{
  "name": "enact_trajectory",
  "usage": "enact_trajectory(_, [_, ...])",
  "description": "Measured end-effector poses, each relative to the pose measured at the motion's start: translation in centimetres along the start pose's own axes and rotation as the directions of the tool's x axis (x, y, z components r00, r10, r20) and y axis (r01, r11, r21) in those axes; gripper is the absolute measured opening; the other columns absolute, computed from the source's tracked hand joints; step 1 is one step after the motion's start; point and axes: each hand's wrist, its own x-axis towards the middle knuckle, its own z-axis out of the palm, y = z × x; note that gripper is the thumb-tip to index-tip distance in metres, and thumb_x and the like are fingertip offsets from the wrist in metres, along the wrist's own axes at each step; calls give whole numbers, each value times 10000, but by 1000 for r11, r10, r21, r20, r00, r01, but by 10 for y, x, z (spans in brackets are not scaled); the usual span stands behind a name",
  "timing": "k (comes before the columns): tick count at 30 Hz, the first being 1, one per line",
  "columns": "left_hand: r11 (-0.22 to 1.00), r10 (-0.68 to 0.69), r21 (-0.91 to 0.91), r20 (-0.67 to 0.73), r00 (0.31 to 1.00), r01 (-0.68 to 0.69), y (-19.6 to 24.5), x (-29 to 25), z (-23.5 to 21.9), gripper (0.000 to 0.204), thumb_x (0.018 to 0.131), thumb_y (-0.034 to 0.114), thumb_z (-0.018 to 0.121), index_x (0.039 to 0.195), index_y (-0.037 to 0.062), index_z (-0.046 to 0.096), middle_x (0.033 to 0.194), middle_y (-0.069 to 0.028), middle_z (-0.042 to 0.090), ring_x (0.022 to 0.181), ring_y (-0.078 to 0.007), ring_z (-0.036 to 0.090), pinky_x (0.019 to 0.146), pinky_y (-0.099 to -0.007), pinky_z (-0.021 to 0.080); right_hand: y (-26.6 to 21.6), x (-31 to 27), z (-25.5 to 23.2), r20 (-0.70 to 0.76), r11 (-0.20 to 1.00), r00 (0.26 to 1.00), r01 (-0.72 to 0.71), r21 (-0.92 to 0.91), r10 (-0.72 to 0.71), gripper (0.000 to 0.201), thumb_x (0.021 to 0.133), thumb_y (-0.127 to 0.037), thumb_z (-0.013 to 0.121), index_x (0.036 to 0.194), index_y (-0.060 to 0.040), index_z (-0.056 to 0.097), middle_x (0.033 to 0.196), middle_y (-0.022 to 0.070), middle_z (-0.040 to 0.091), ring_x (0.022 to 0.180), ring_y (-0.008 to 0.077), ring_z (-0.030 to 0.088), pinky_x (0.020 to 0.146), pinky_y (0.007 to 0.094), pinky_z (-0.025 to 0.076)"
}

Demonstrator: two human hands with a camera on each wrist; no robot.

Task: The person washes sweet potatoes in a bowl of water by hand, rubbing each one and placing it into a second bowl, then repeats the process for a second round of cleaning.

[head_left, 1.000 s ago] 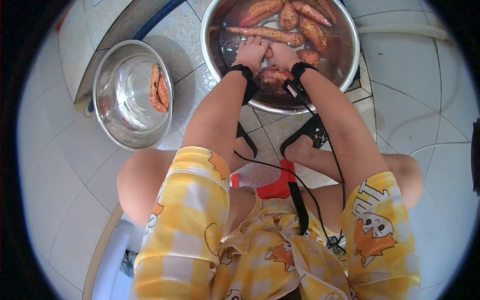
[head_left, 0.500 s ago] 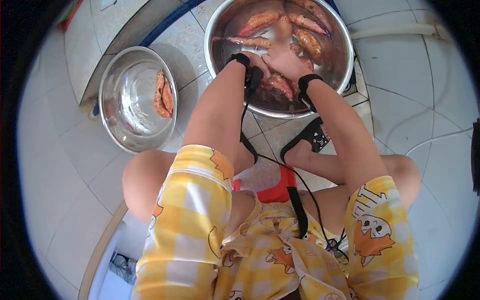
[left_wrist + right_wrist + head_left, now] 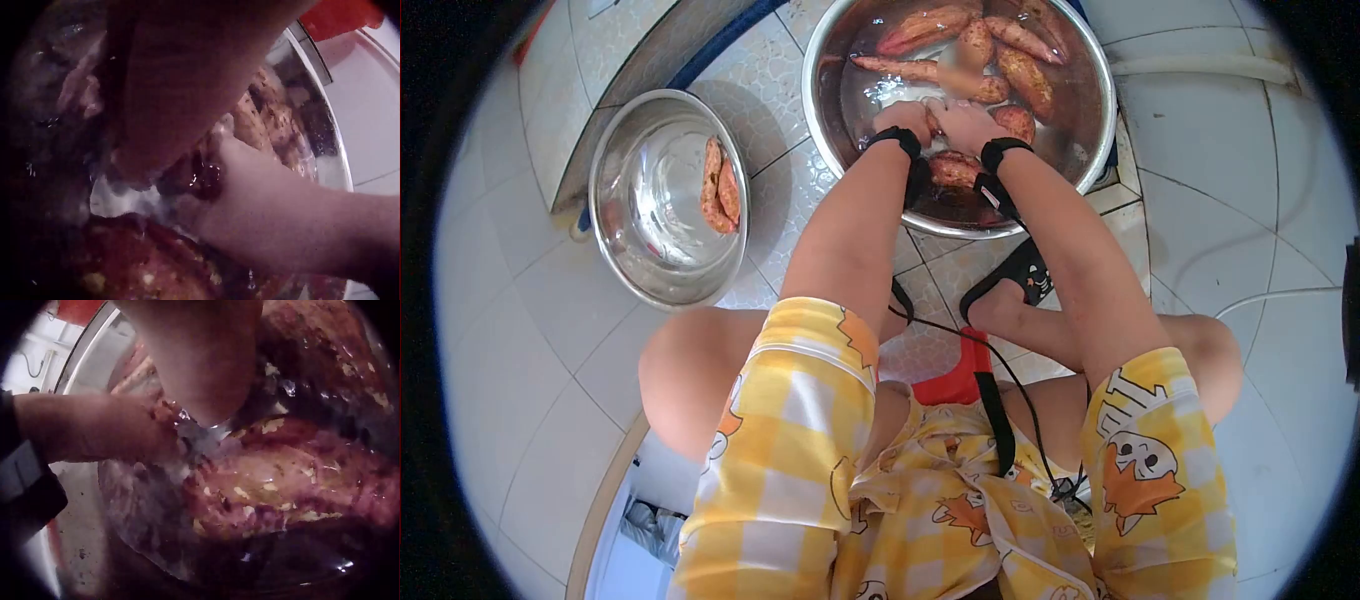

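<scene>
In the head view both hands are down in the water of a large steel basin point(image 3: 811, 100). My left hand point(image 3: 906, 120) and right hand point(image 3: 966, 125) meet over a sweet potato point(image 3: 934, 123), gripping it from either side. Only a small reddish part of it shows between them; the rest is hidden by the hands. Close below the right hand lies another sweet potato point(image 3: 953, 170). In the right wrist view a large reddish sweet potato point(image 3: 269, 481) with pale scraped patches sits right beside the hands. A long sweet potato point(image 3: 900, 68) lies just beyond the fingers.
Several more sweet potatoes, one of them thick point(image 3: 1026, 82), lie at the basin's far side. To the left, a smaller steel bowl point(image 3: 605, 240) holds sweet potatoes point(image 3: 718, 190). A black cable point(image 3: 960, 335) runs between the knees over a red stool point(image 3: 960, 375).
Half a second ago the hands were turned differently, the right crossing over nearer the middle. Now they sit side by side around the sweet potato, lower in the basin than a second ago.
</scene>
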Motion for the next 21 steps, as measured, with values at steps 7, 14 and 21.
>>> enact_trajectory(7, [998,15,55,-60,998,-12,5,-22,-9,411,628,244,668,971,34,581,988,-161,601,953,-298,572,821,-387,463,8,-10,-19,159,997,986,63,-45,-55,218,749,-136,553,952,-57,557,976,178,581,935,310,563,785,393,456])
enact_trajectory(14, [992,84,112,-169,982,-66,-11,-34,-28,477,538,282,755,926,55,593,950,-167,606,899,-326,581,778,-410,475,0,-25,-65,68,1000,997,26,9,-27,196,705,-127,567,847,4,599,900,176,611,827,310,603,706,403,494])
enact_trajectory(21, [987,122,133,-254,960,-90,-14,-30,-25,257,671,169,619,901,58,596,947,-159,595,909,-307,578,766,-402,480,4,-22,-48,31,999,999,-18,-36,19,152,740,-73,487,808,-19,612,851,164,615,808,301,609,679,395,503])
